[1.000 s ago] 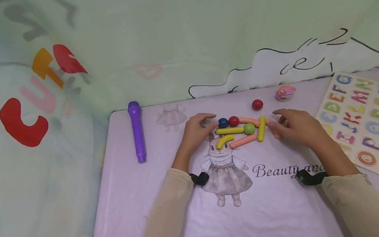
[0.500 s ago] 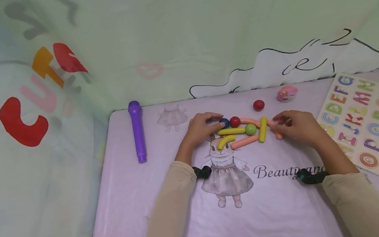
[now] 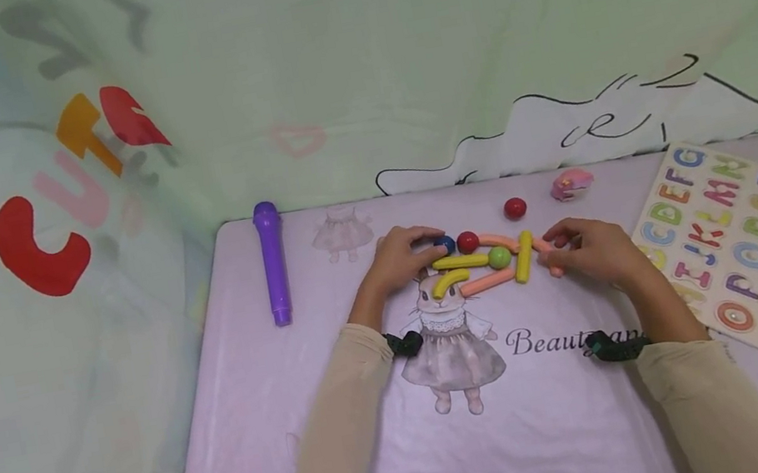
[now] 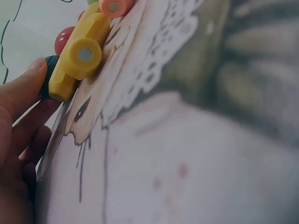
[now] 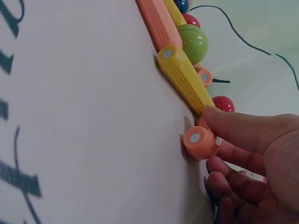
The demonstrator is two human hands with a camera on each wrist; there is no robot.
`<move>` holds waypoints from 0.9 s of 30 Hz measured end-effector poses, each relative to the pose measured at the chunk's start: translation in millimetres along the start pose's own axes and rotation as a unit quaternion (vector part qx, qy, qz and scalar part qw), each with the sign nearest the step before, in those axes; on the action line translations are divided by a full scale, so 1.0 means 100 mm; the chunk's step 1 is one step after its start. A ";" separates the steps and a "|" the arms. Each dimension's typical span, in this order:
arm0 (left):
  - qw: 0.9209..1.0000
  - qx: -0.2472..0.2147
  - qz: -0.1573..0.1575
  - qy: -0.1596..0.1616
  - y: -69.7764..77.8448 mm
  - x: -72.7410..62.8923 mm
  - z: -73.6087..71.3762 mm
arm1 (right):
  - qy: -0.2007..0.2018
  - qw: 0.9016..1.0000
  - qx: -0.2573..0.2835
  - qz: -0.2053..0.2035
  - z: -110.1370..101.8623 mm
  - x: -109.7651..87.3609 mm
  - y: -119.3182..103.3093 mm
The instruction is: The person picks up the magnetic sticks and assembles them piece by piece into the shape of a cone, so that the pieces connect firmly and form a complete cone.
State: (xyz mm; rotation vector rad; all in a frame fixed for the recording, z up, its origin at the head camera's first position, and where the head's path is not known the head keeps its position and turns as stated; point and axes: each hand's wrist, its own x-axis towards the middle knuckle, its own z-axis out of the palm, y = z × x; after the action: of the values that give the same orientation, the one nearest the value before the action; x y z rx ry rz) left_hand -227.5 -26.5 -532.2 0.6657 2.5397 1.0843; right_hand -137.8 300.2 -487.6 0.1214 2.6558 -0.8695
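My left hand (image 3: pixel 398 258) pinches a dark blue ball (image 3: pixel 446 244) between thumb and fingers at the left end of a group of toy pieces. Beside that ball sits a red ball (image 3: pixel 468 242), followed by a curved orange rod (image 3: pixel 497 241). A straight yellow rod (image 3: pixel 460 262) leads to a green ball (image 3: pixel 499 257). On the right, my right hand (image 3: pixel 590 250) holds another orange rod (image 5: pixel 200 142), its end showing a silver disc in the right wrist view. An upright-lying yellow rod (image 3: pixel 523 257) stands just left of those fingers.
Below the green ball lie a curved yellow rod (image 3: pixel 450 283) and a straight orange rod (image 3: pixel 488 282). Behind are a loose red ball (image 3: pixel 514 208) and a pink toy (image 3: pixel 571 184). A purple microphone (image 3: pixel 274 263) lies left, an alphabet board (image 3: pixel 754 250) right.
The left fingers have come down onto the blue ball. My right index finger has lowered onto the orange rod. The other pieces keep their places.
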 end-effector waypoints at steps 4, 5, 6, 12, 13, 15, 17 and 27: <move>1.000 -0.019 0.001 0.001 -0.02 -0.03 0.01 | 0.003 1.000 0.000 0.005 0.00 -0.02 0.03; 1.000 -0.030 0.001 0.002 -0.03 -0.04 0.00 | 0.004 1.000 0.002 0.007 0.00 -0.02 0.03; 0.999 -0.044 0.001 0.004 -0.04 -0.06 0.00 | 0.005 1.000 0.003 0.007 0.00 -0.02 0.03; 0.986 -0.164 0.006 0.022 -0.07 -0.16 -0.05 | 0.015 1.000 0.013 0.008 0.02 -0.03 0.04; 0.984 -0.178 0.007 0.027 -0.07 -0.18 -0.06 | 0.016 1.000 0.014 0.010 0.02 -0.03 0.04; 0.979 -0.198 0.014 0.037 -0.10 -0.22 -0.08 | 0.018 1.000 0.016 0.014 0.03 -0.03 0.05; 0.975 -0.218 0.020 0.046 -0.12 -0.28 -0.08 | 0.020 0.999 0.018 0.019 0.03 -0.04 0.05; 0.958 -0.283 0.027 0.043 -0.14 -0.64 0.00 | 0.029 0.998 0.042 0.027 0.05 -0.10 0.11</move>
State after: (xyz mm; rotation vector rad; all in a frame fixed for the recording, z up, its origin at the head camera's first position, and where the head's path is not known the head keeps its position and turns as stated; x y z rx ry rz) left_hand -177.7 -68.4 -537.3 0.5341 2.1121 1.7873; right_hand -125.4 306.2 -494.2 0.2402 2.6557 -0.9755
